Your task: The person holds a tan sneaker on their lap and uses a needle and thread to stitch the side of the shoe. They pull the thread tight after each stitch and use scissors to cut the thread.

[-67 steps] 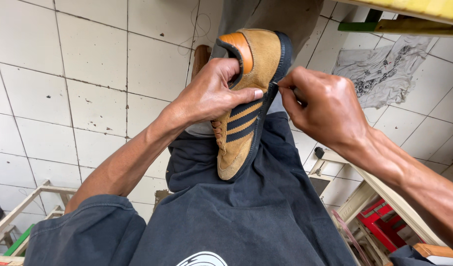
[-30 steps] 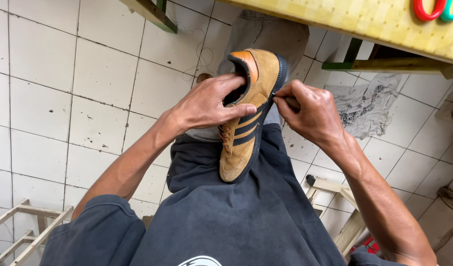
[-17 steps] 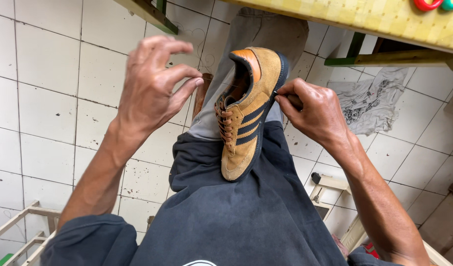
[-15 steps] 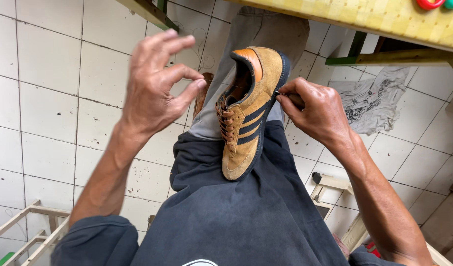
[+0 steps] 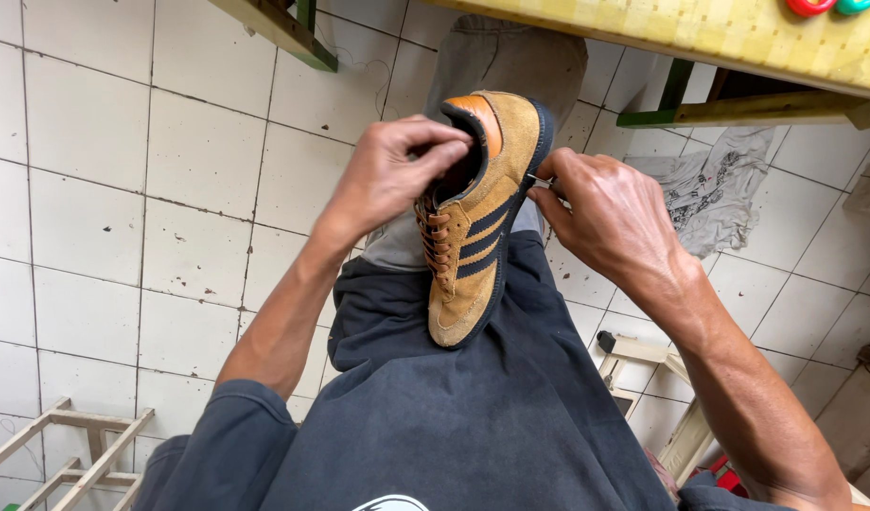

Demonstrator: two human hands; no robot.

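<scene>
While tan sneaker (image 5: 477, 227) rests on lap, left hand (image 5: 397, 170) grips its collar, right hand (image 5: 610, 213) pinches small metal tool (image 5: 539, 180) at heel

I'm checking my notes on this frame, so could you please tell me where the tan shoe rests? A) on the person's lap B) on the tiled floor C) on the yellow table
A: the tan shoe lies on the dark cloth over the person's lap, between both hands.

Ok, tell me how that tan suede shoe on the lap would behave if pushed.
The shoe lies tilted on a rounded knee, so it would probably tip or slide off. Its suede upper looks soft, likely yielding under the left hand; the sole probably stays stiffer.
</scene>
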